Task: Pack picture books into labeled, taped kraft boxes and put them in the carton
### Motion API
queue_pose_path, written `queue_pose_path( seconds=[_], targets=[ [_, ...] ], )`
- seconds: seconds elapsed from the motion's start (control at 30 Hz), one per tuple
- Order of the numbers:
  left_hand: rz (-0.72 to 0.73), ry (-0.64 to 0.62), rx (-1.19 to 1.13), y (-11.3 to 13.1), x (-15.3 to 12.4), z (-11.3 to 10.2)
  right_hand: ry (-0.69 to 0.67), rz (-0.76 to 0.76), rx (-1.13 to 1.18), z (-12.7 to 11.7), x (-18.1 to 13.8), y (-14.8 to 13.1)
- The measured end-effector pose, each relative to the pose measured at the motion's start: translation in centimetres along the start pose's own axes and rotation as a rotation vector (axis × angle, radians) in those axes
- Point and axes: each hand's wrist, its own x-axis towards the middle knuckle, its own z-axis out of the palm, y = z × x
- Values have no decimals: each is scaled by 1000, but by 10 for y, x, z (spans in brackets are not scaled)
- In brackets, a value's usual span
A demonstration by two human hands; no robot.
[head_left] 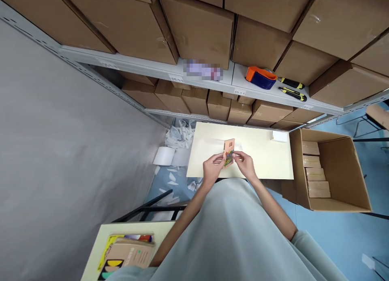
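A small, flat orange box [229, 147] with a colourful printed picture is held upright above the pale table [261, 163]. My left hand [211, 166] grips its left edge between thumb and fingers. From the other side, the fingers of my right hand [245, 164] pinch its right edge near the printed picture. Whether the box is sealed cannot be made out. A small white stack [278, 136] lies at the table's back right corner.
A large open carton [340, 171] with several small brown boxes stands right of the table. A shelf [225, 76] with cardboard boxes, a tape dispenser [260, 77] and cutters [292, 93] crosses ahead. Paper scraps [180, 135] lie left. Books [130, 252] rest on a lower-left table.
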Motion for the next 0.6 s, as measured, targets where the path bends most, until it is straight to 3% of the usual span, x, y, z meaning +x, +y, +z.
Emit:
queue_pose_path(
  seconds=[0.13,0.23,0.37,0.5,0.6],
  targets=[
    [188,-18,111,10,-7,9,-45,23,167,22,0,-3],
    [214,-62,136,7,2,3,-25,47,202,26,7,-1],
    [76,0,150,-14,27,-20,-61,59,246,20,17,2],
    [-133,-124,27,-38,45,-39,-119,71,259,20,28,8],
    [-180,-107,-7,-49,53,-47,-106,155,248,28,39,18]
  ],
)
